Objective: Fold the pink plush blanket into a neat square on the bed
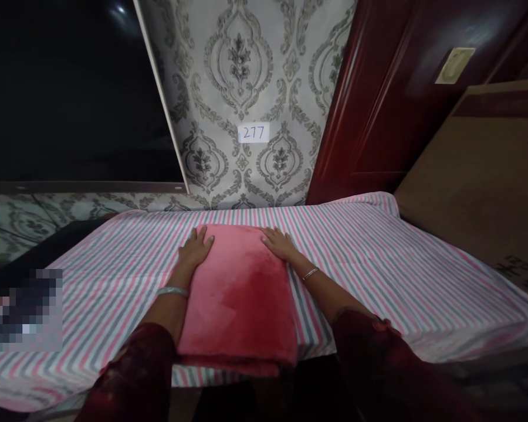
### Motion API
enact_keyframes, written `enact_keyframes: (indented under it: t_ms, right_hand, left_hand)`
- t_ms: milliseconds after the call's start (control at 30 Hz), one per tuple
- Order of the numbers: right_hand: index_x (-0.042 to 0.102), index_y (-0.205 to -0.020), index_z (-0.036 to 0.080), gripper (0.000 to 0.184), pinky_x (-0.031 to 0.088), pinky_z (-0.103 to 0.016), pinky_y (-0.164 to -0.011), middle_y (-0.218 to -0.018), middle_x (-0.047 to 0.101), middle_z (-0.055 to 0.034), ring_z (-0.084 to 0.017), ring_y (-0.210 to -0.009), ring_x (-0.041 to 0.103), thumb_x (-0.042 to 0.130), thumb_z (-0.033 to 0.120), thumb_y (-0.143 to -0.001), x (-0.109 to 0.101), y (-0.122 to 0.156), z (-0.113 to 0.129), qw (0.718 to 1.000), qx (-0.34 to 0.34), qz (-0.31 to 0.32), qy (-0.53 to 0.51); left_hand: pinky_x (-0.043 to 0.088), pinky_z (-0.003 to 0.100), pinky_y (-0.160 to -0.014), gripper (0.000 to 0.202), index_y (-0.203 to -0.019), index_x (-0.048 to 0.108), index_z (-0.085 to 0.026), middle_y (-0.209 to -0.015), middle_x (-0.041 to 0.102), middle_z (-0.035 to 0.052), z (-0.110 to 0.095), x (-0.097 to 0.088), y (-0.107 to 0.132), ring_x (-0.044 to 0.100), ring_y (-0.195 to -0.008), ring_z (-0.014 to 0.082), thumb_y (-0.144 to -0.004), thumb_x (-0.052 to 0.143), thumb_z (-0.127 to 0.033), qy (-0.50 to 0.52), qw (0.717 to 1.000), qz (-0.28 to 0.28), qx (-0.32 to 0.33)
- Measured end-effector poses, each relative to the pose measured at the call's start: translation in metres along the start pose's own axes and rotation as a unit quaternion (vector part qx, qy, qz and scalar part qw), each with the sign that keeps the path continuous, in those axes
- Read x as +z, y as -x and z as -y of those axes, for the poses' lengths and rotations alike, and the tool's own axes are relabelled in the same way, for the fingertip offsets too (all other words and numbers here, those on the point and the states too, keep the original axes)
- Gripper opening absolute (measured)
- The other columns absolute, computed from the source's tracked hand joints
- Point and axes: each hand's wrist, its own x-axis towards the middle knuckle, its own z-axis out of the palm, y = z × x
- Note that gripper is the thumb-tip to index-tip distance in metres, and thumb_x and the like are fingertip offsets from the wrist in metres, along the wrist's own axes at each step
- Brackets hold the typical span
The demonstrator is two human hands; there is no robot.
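Observation:
A folded pink and red plush cloth (237,293), blanket-like, lies flat in front of me, its near end at the table's front edge. Its colour runs from pale pink at the far left to deep red near the middle and right. My left hand (196,247) rests on its far left edge with fingers spread. On the far right corner lies my right hand (279,243), fingers also stretched out. Neither hand grips the cloth. Beneath it, a pink, grey and white striped cover (356,269) drapes over the table.
A large dark screen (70,94) stands at the back left. Patterned wallpaper carries a paper label (254,132) reading 277. On the right are a dark red door (378,88) and a big cardboard box (488,176). A blurred patch covers something at the left edge.

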Motion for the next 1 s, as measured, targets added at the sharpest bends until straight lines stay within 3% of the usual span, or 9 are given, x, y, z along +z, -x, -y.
enact_keyframes:
  t_ms: [233,500,567,667,767,833,867,933,1000]
  right_hand:
    - [0.028,-0.162,0.026,0.055,0.018,-0.058,-0.122,-0.166,0.03,-0.0053,-0.025,-0.153,0.024,0.023,0.04,-0.109,0.016,-0.003,-0.014,0.999,0.024,-0.028,-0.034]
    - [0.021,-0.164,0.019,0.059,0.025,-0.052,-0.122,-0.168,0.019,-0.0097,-0.024,-0.155,0.018,0.023,0.039,-0.109,-0.011,0.013,-0.005,0.998,0.046,-0.024,-0.041]
    - [0.021,-0.164,0.02,0.059,0.023,-0.053,-0.122,-0.169,0.016,-0.0095,-0.026,-0.156,0.014,0.029,0.04,-0.108,-0.013,0.035,0.01,0.998,0.009,-0.052,-0.02]
    - [0.026,-0.163,0.027,0.058,0.015,-0.052,-0.125,-0.169,0.017,-0.0052,-0.025,-0.156,0.011,0.037,0.042,-0.108,-0.008,0.082,0.043,0.989,-0.14,-0.042,0.007]
    - [0.029,-0.161,0.033,0.056,0.011,-0.049,-0.126,-0.168,0.02,-0.0004,-0.022,-0.156,0.013,0.039,0.046,-0.108,-0.002,0.126,0.07,0.966,-0.256,0.02,0.001]
    - [0.031,-0.16,0.034,0.054,0.01,-0.048,-0.127,-0.167,0.022,0.0015,-0.021,-0.156,0.013,0.039,0.047,-0.108,-0.002,0.143,0.079,0.955,-0.294,0.042,-0.004]
    - [0.031,-0.16,0.035,0.054,0.01,-0.048,-0.127,-0.167,0.023,0.0019,-0.021,-0.156,0.014,0.039,0.047,-0.108,-0.002,0.147,0.081,0.951,-0.305,0.045,-0.004]
    - [0.029,-0.16,0.035,0.053,0.011,-0.05,-0.127,-0.167,0.025,0.0018,-0.02,-0.156,0.016,0.037,0.045,-0.109,-0.002,0.149,0.08,0.949,-0.312,0.044,-0.004]
    - [0.026,-0.161,0.034,0.053,0.012,-0.051,-0.126,-0.167,0.024,0.0007,-0.021,-0.156,0.016,0.035,0.042,-0.109,0.001,0.149,0.077,0.95,-0.31,0.039,-0.004]
  left_hand:
    - [0.032,0.066,-0.115,0.076,-0.164,0.02,-0.027,-0.171,0.012,0.0125,0.0,0.001,0.001,0.034,-0.15,0.0388,-0.098,0.022,-0.063,0.013,1.0,-0.003,0.003]
    - [0.028,0.066,-0.116,0.077,-0.164,0.017,-0.027,-0.172,0.011,0.0115,0.0,0.001,0.0,0.03,-0.151,0.0382,-0.097,0.021,-0.064,0.028,1.0,-0.004,0.002]
    - [0.028,0.065,-0.116,0.077,-0.164,0.017,-0.027,-0.172,0.011,0.0112,0.0,0.002,0.001,0.031,-0.151,0.0386,-0.097,0.021,-0.063,0.03,1.0,-0.001,0.0]
    - [0.03,0.066,-0.114,0.076,-0.164,0.02,-0.027,-0.172,0.012,0.0114,-0.002,0.002,0.005,0.034,-0.149,0.0412,-0.097,0.023,-0.063,0.037,0.999,-0.005,-0.001]
    - [0.029,0.064,-0.116,0.073,-0.161,0.03,-0.02,-0.17,0.016,0.0163,-0.009,-0.005,0.015,0.029,-0.15,0.0428,-0.098,0.03,-0.058,0.023,0.995,-0.094,0.009]
    - [0.025,0.06,-0.12,0.067,-0.155,0.039,-0.014,-0.167,0.025,0.0197,-0.017,-0.016,0.025,0.027,-0.152,0.0402,-0.099,0.034,-0.049,-0.005,0.985,-0.165,0.039]
    - [0.025,0.057,-0.121,0.063,-0.152,0.044,-0.012,-0.164,0.032,0.0205,-0.021,-0.022,0.032,0.03,-0.151,0.0378,-0.099,0.034,-0.045,-0.019,0.982,-0.175,0.063]
    - [0.028,0.05,-0.122,0.057,-0.146,0.051,-0.009,-0.156,0.046,0.0203,-0.029,-0.031,0.054,0.039,-0.147,0.0333,-0.1,0.034,-0.038,-0.04,0.982,-0.139,0.122]
    - [0.03,0.046,-0.121,0.057,-0.146,0.051,-0.009,-0.154,0.049,0.0193,-0.033,-0.029,0.087,0.041,-0.146,0.0316,-0.099,0.037,-0.038,-0.055,0.975,-0.096,0.194]
